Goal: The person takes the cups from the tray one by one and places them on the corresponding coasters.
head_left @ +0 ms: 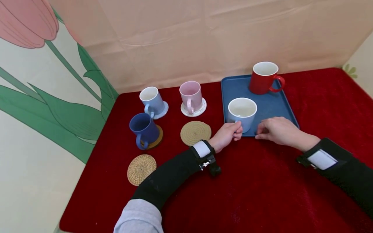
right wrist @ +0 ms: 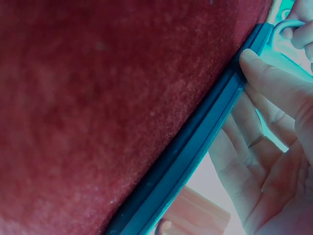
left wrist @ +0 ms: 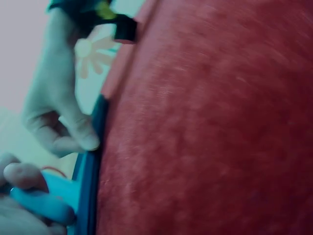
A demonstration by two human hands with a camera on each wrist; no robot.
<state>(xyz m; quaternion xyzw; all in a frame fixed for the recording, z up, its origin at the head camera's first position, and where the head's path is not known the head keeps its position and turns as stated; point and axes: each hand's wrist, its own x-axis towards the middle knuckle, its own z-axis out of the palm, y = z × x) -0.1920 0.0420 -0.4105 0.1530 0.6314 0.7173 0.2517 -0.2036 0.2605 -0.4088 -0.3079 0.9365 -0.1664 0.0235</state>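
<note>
A pale blue mug [head_left: 242,114] at the tray's [head_left: 276,105] near edge is gripped by its handle in the left hand [head_left: 226,135]; the right hand's [head_left: 277,130] fingers, lightly curled, press the tray rim. A snagged lift could tip the mug.

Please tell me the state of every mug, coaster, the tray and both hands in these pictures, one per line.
light blue mug: upright on tray, handle gripped
red mug: upright on tray
tray: flat on table
pink mug: upright on white coaster
pale blue mug: upright on coaster
dark blue mug: upright on coaster
two woven coasters: bare
left hand: grips handle
right hand: touches tray edge
</note>
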